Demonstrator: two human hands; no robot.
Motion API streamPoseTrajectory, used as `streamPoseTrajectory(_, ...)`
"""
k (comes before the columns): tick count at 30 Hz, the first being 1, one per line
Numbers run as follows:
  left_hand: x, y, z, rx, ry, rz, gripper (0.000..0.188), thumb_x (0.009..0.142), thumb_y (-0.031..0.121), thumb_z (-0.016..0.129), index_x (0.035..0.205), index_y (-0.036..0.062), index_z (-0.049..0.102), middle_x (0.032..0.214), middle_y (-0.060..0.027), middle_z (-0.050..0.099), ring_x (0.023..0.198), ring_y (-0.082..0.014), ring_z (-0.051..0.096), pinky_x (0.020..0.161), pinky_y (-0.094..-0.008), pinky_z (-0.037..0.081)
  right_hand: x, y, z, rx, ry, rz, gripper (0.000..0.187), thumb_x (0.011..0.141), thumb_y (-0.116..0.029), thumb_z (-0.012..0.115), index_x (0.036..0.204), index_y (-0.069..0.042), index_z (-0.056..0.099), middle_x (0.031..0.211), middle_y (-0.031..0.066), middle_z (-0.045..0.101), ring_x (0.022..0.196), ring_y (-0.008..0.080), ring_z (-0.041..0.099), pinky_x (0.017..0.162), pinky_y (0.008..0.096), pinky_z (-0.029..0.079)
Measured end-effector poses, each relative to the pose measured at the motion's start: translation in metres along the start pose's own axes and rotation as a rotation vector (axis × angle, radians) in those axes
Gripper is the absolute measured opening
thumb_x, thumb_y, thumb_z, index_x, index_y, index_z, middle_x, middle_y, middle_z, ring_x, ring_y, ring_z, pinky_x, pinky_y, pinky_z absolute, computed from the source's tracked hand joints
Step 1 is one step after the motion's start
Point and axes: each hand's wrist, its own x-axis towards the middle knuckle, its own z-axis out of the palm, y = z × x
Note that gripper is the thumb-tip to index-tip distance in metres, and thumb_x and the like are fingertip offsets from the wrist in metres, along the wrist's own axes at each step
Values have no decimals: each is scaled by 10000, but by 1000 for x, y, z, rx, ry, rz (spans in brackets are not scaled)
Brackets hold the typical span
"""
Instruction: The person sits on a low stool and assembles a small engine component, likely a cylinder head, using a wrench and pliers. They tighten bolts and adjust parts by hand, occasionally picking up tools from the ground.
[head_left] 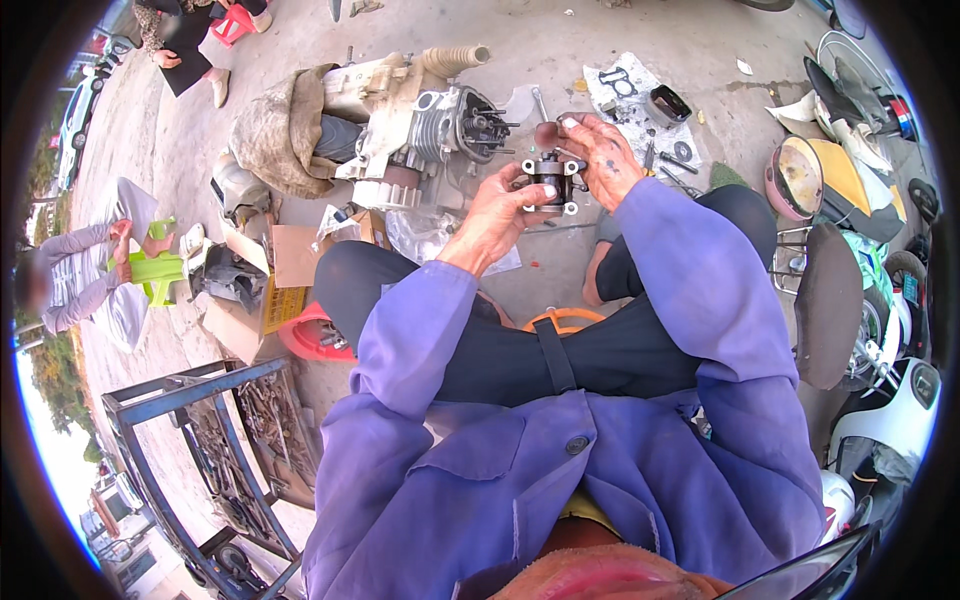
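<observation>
My left hand [500, 208] grips a dark metal engine part with silver lugs [549, 187], its thumb lying across the front. At the far right side of that part is my right hand [605, 160], fingers bent. A round brown piece [546, 136] shows at the right hand's fingertips, just above the engine part; its exact kind is unclear. Left of my hands lies a small engine [400, 130] on its side, with a finned cylinder [440, 125] and studs toward me. A brown cloth [285, 130] covers its far left end.
A plastic sheet [640, 85] holds a gasket [618, 80], a black-rimmed metal cover [668, 105] and small parts. Cardboard boxes [240, 320], a red basin [315, 333] and a blue metal frame [190, 380] stand left. Motorcycle parts [840, 180] crowd the right. Two people sit at the far left.
</observation>
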Motion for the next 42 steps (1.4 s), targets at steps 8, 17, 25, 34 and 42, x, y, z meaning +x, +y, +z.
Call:
streamPoseTrajectory(8,0,-6,0,-46,27,97,453,851,-62,691,1253,29,503,1188,-141,643,1082,-265,683,952,-455,603,10,0,-1,-62,41,-80,289,1011,-197,588,1193,27,569,1126,129,675,1069,217,656,888,354,533)
streamPoseTrajectory(17,1,1,-1,-156,56,245,463,867,-34,698,1277,32,491,1222,-129,621,1121,-261,658,977,-473,589,10,0,-3,-407,28,-299,304,985,-202,617,1151,53,620,1031,139,708,934,189,683,852,327,544)
streamPoseTrajectory(25,1,2,2,-233,67,246,465,834,-71,707,1216,37,465,1165,-119,591,1109,-267,640,1000,-524,568,8,-3,-2,-598,15,-370,286,973,-210,617,1106,41,647,955,124,727,894,183,691,831,318,526)
streamPoseTrajectory(34,3,3,-8,-255,-17,258,454,838,-28,706,1238,64,511,1188,-93,625,1099,-242,660,975,-470,586,4,-7,2,-462,-32,-327,287,987,-203,606,1121,49,634,986,122,730,933,171,693,858,309,524)
streamPoseTrajectory(42,-2,4,-6,-237,-3,251,462,846,-21,683,1269,75,524,1185,-80,638,1119,-234,653,971,-484,573,2,-7,-2,-529,-38,-361,274,987,-191,612,1124,46,633,975,113,725,941,175,698,872,306,530)
